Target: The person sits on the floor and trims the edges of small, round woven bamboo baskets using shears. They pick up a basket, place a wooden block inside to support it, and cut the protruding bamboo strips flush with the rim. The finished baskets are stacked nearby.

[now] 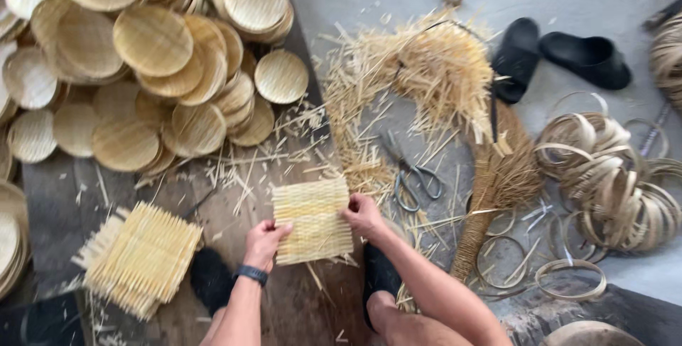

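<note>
Fingers of left hand [264, 241] and right hand [363, 214] grip a square woven mat [312, 221] by its 2 side edges.

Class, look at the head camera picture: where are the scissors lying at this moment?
The scissors lie on the floor just right of centre, above the right hand, between the straw offcuts and the hand broom.

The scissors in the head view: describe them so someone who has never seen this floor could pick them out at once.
Start at the big heap of pale straw trimmings in the upper middle of the floor. Below it, right of the square woven mat that both hands hold, and left of the brown broom, lie the scissors. They are the only metal thing there: grey blades, looped handles, lying open on the floor.
</note>
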